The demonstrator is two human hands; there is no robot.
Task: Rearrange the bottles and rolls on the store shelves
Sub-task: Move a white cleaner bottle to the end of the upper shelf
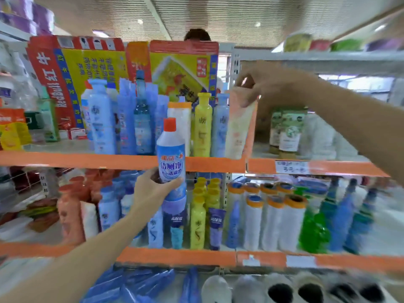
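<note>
Head view: left hand (153, 189) gripping white-and-blue bottle (171, 156) with red cap, upright before upper shelf edge (87, 160). Right hand (264, 84) pinching top of pale tube (238, 125) standing at shelf's right end, beside blue bottle (219, 125).

"RedBull" on red carton (59, 84)

This is a shop aisle, shown by its stocked retail shelving. The orange-edged shelf (87, 160) carries rows of identical bottles facing outward, with a handwritten price label (291, 167) stuck on its front edge to the right. Below that shelf stand more repeated bottles and white rolls (271, 224). Above and behind it lean printed product cartons (87, 68), under a ribbed ceiling with recessed lights.
</note>
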